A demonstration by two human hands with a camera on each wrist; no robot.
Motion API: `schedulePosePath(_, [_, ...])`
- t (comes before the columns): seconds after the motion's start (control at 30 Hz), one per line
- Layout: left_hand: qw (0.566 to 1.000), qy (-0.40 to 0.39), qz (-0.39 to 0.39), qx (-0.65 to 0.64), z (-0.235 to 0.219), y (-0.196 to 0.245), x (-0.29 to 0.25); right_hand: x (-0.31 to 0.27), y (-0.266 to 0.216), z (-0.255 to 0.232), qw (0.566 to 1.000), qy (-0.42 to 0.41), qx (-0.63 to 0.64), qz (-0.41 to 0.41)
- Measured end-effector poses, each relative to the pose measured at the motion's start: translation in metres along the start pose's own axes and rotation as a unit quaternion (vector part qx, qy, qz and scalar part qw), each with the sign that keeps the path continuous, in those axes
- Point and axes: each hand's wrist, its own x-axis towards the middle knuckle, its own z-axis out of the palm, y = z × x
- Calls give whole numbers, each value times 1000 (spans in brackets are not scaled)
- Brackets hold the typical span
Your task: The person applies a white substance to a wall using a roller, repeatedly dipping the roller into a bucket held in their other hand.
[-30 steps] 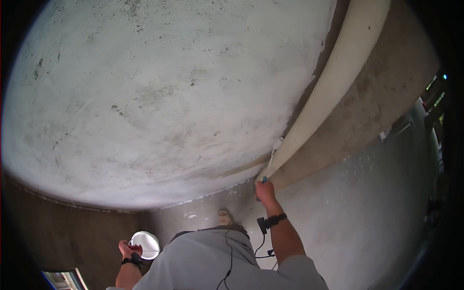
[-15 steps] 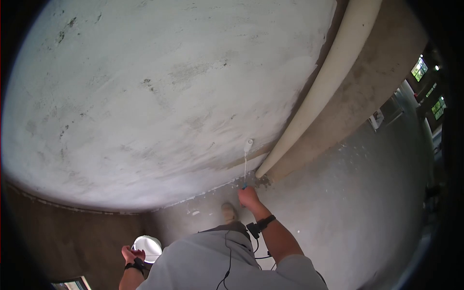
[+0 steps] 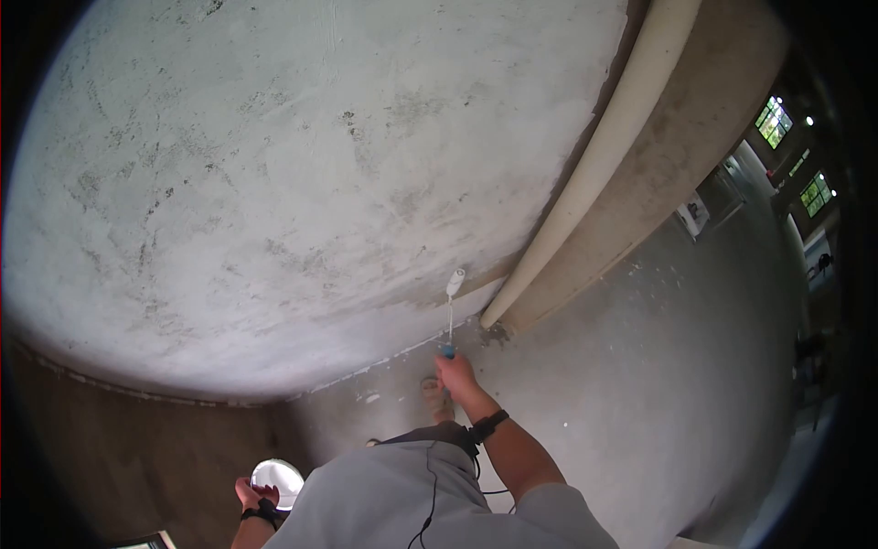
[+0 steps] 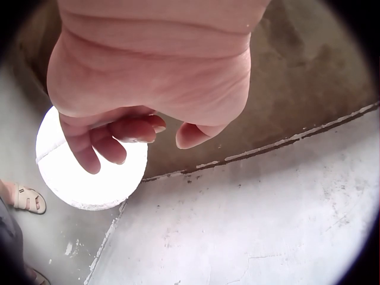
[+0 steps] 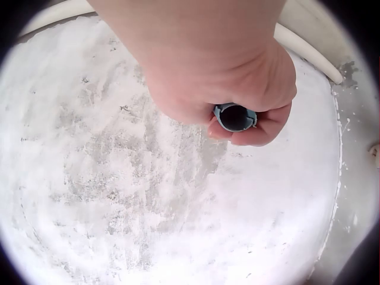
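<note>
My right hand (image 3: 457, 375) grips the blue handle of a paint roller (image 3: 456, 282). The white roller head lies over the lower part of the white-coated wall (image 3: 302, 210), left of the pipe. Seen from the right wrist, the fingers wrap round the handle, whose hollow end (image 5: 236, 117) faces the camera; the roller head is hidden behind the hand. At lower left, my left hand (image 3: 254, 494) has its fingers curled beside a white bucket (image 3: 279, 482). In the left wrist view, the bucket's thin handle (image 4: 52, 151) runs toward those fingers, and the bucket hangs below them.
A thick pale pipe (image 3: 594, 174) slants along the wall's right edge, beside a bare brown wall strip (image 3: 677, 156). Grey floor (image 3: 622, 393) with white splashes spreads to the right. A brown wall (image 3: 119, 457) stands at left. My sandalled foot (image 3: 434, 398) is near the wall base.
The right hand and roller have moved left, away from the pipe, along the lower wall. The head view has shifted a little. The left hand still stays with the bucket.
</note>
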Motion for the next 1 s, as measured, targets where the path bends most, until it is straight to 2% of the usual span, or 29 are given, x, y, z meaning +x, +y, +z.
schedulePosePath(0.1, [999, 23, -22, -9, -3, 2, -3, 4, 0, -3, 999, 14, 42, 16])
schedulePosePath(0.17, [999, 40, 1, -8, -3, 0, -6, 11, -2, -4, 998, 12, 55, 13])
schedulePosePath(0.27, [999, 34, -3, -24, -11, 0, 1, 25, -12, -2, 1000, -10, 20, -11])
schedulePosePath(0.33, [999, 30, 15, -37, -8, -5, -4, 38, -18, 5, 992, 31, -122, -18])
schedulePosePath(0.47, [997, 33, 24, -59, 0, -9, -5, 54, -30, -2, 991, 22, -127, -25])
schedulePosePath(0.5, [998, 30, 21, -60, 3, -10, -7, 65, -25, -7, 988, 44, -139, -41])
schedulePosePath(0.57, [997, 37, 17, -63, 13, -10, -11, 81, -26, -18, 985, 63, -149, -59])
schedulePosePath(0.63, [997, 43, 13, -67, 24, -12, -20, 86, -36, -40, 986, 67, -154, -18])
schedulePosePath(0.73, [997, 34, 37, -51, 42, -17, -40, 120, -29, -73, 989, 49, -138, -23])
schedulePosePath(0.87, [998, 12, 50, -27, 76, -21, -65, 139, -62, -116, 986, 64, -148, -50])
schedulePosePath(0.93, [998, 14, 60, -25, 95, -21, -73, 155, -74, -135, 993, 81, -77, -21])
schedulePosePath(1.0, [999, 16, 29, -32, 111, -15, -78, 171, -78, -152, 997, 68, -42, -10])
